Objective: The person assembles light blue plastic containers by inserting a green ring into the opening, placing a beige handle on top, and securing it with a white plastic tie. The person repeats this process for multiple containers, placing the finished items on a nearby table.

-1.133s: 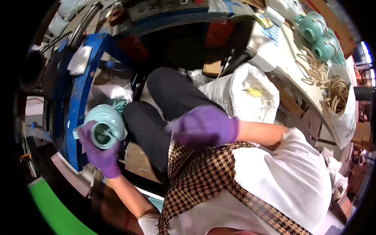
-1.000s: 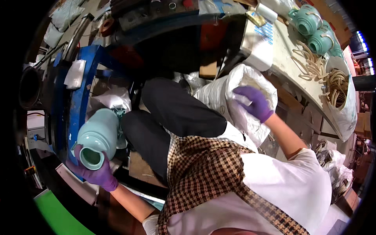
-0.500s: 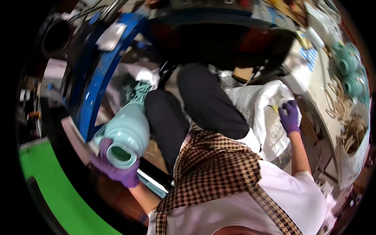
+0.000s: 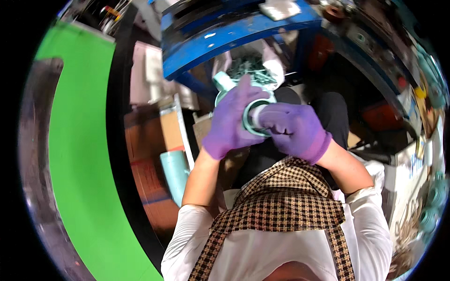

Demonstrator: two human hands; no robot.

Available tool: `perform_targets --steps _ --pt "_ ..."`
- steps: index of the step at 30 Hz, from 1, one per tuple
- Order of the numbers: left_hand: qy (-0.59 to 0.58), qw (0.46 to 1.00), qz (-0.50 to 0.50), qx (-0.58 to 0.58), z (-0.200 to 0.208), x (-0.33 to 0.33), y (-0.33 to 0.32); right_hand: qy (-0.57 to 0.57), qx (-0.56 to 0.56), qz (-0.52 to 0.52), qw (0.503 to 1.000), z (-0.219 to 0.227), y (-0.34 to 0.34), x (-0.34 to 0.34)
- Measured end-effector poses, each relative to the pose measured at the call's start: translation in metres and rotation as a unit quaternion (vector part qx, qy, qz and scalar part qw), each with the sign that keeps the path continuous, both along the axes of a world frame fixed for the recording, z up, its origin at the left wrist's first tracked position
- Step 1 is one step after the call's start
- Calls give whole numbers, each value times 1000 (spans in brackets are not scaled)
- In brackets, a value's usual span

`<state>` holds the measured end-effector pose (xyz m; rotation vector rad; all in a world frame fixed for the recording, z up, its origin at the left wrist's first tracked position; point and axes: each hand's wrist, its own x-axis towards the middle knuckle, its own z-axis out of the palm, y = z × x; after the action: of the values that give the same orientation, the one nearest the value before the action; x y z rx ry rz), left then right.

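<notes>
Since half a second ago, the right hand [image 4: 295, 129] has left the white sack and come across to the teal jug [image 4: 265, 95], and the view has swung toward the person's left.

The gloved left hand [image 4: 229, 119] grips the jug around its neck end, thumb stretched along the side. The right hand, in a matching purple glove, is curled, its fingers closed on a white rounded piece [image 4: 257, 114] at the jug's mouth; blur hides how far in it sits. The jug is held above the lap, tipped over, its mouth facing back toward the person and a little right. Its long axis runs away from the chest, with the body mostly hidden behind the left hand and the handle [image 4: 223, 81] showing at the far left.

Just beyond the jug, a pale plastic bag [image 4: 273, 65] holds thin teal scraps [image 4: 251, 65], below a blue metal frame [image 4: 225, 47]. Left of the left forearm, a teal cylinder [image 4: 174, 171] lies near a brown carton [image 4: 147, 154]. Farther left runs a green belt [image 4: 79, 140]; at the far right edge are more teal jugs [image 4: 438, 189].
</notes>
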<state>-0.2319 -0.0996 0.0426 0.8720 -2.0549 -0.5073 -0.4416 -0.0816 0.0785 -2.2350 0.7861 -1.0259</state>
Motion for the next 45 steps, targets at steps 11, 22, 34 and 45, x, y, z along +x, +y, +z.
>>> perform_targets --steps 11,22,34,45 --pt "82 985 41 -150 -12 -27 10 235 -46 -83 967 -21 3 3" --pt "-93 964 187 -167 -19 -57 20 224 32 14 974 -30 25 -23" --pt "-488 646 -289 -511 -24 -91 82 25 -103 -565 818 -63 176 -274" --pt "-522 521 -316 -597 -68 -98 87 79 81 -796 595 -168 198 -511"
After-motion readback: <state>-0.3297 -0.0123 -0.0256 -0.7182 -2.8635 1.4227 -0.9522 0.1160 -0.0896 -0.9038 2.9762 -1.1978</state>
